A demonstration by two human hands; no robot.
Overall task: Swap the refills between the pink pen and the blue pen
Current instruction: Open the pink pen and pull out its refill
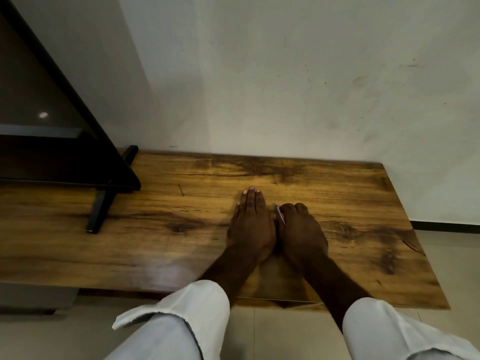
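Note:
Both my hands rest side by side on the wooden table (337, 193). My left hand (250, 224) lies flat, palm down, fingers stretched out and close together; whether anything is under it is hidden. My right hand (298, 229) is curled with its fingers closed around a thin pink pen (280, 216), of which only a short sliver shows at the gap between the two hands. No blue pen is visible. A thin dark stick-like item (181, 190), maybe a refill, lies on the table to the left of my hands.
A black monitor (52, 141) on a black stand (100, 206) occupies the table's left side. A white wall (285, 87) rises right behind the table. Tiled floor (454, 268) shows beyond the table's right edge. My white sleeves (181, 315) fill the bottom of the view.

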